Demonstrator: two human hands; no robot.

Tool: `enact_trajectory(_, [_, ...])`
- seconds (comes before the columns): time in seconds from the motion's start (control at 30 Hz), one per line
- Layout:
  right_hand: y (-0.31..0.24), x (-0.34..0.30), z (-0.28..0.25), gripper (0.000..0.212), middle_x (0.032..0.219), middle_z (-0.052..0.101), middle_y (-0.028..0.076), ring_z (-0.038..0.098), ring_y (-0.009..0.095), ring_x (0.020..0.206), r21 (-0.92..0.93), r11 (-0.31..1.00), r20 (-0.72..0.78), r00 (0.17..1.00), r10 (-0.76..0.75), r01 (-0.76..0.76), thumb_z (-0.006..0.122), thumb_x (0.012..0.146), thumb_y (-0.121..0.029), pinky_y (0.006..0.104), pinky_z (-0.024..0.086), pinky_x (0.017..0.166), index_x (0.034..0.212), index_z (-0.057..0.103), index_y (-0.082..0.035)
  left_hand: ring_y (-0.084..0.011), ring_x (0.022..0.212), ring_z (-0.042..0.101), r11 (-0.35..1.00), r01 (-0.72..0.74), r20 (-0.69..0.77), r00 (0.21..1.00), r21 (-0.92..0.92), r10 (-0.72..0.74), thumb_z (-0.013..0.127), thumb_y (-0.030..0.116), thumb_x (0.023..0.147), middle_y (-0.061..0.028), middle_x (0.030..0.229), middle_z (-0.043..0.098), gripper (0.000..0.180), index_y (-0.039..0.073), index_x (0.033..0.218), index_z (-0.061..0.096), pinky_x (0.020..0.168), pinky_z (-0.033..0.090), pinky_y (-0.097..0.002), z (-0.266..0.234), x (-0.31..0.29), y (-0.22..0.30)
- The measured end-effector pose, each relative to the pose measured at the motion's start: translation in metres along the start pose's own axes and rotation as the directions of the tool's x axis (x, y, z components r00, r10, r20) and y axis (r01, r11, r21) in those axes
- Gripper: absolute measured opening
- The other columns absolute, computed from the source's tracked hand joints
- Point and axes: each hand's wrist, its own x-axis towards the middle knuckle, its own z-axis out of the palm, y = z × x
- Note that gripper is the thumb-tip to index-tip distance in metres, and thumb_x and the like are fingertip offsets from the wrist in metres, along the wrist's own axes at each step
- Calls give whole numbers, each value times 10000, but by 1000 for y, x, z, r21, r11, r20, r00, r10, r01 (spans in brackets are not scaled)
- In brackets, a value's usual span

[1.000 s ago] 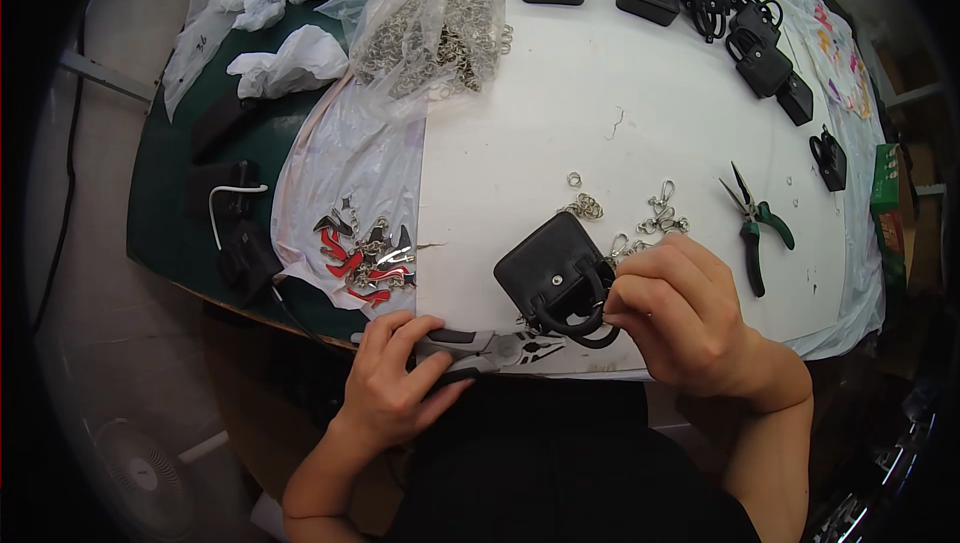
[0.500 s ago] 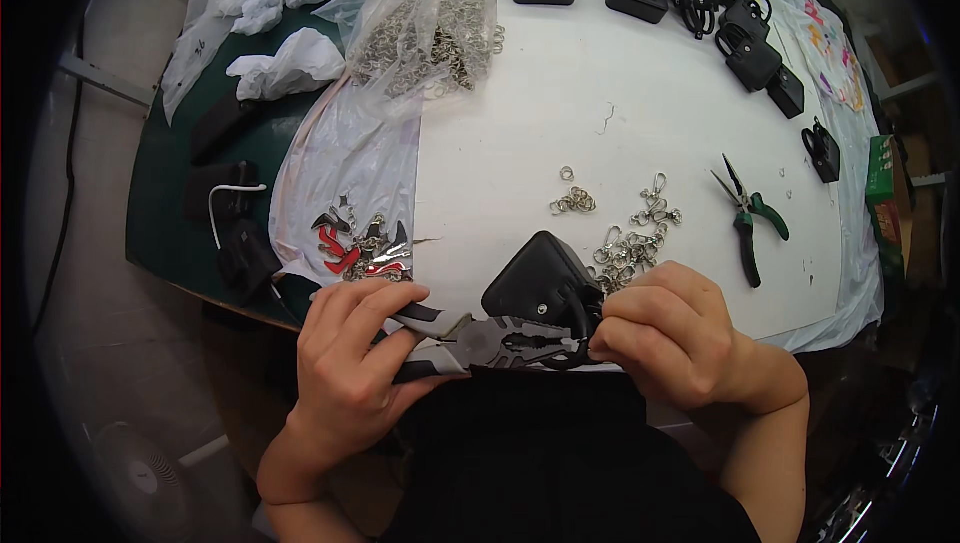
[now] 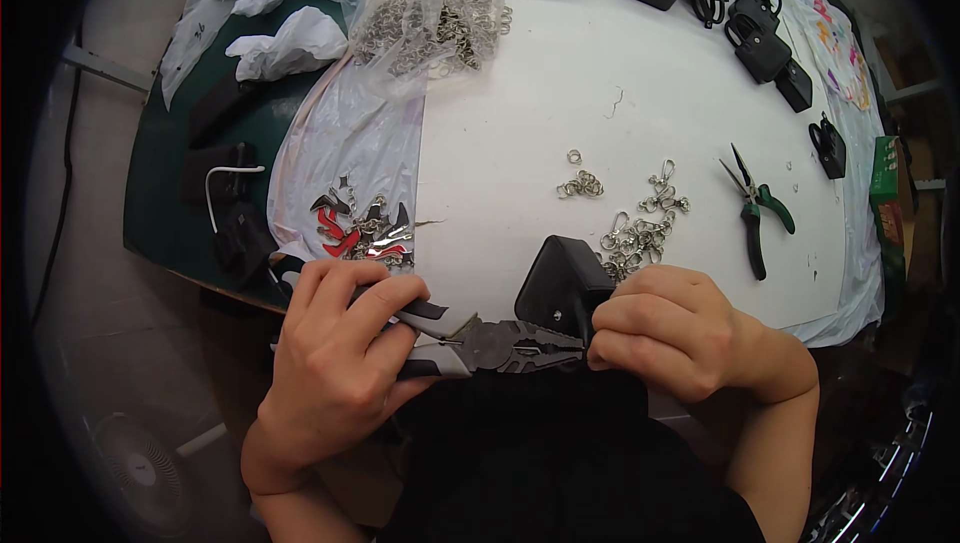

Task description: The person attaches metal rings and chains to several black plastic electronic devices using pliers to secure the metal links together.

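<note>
Gripping: left hand [image 3: 335, 363] wrapped round grey-handled steel pliers [image 3: 490, 343].
Right hand [image 3: 680, 333]: pinching small matte black bag [image 3: 560, 283], desk's near edge.

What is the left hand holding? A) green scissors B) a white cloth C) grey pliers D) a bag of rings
C: the left hand grips grey-handled pliers, whose tip meets the small black pouch held by the right hand.
</note>
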Motion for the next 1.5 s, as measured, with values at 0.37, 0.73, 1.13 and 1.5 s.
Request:
enact_trajectory(0.37, [33,-96,-80,690,1239,576,178,571,335,1135,-456,571,-214,707,674,-682,889,672,-200,397,469,969,1240,577,39,-296,830,601,990,113,-161,979,-79,-125,851,158,476,-90,904,636,440,23,791,575,727,464,-408,13,-3,-21])
enact_trajectory(0.73, [37,-168,-83,557,1285,515,218,526,376,1162,-696,221,-233,506,830,-683,663,863,-117,429,439,987,1354,470,59,-296,741,595,993,107,-106,989,39,-102,769,129,548,-93,827,612,387,29,897,636,643,468,-390,6,10,-31])
enact_trajectory(1.13, [-24,-13,-68,722,1052,569,163,565,316,838,-393,825,154,855,495,-407,888,624,-276,418,464,725,1190,536,4,-268,700,588,996,68,-114,992,58,-61,786,188,547,-63,780,586,403,50,897,641,624,478,-380,5,6,-34])
enact_trajectory(1.5, [-34,-3,-59,658,918,580,149,571,298,722,-480,797,207,835,510,-367,866,671,-387,387,476,594,1085,593,46,-265,692,614,997,68,-196,979,29,-61,798,169,520,-69,785,619,421,34,885,636,609,482,-378,6,0,-34])
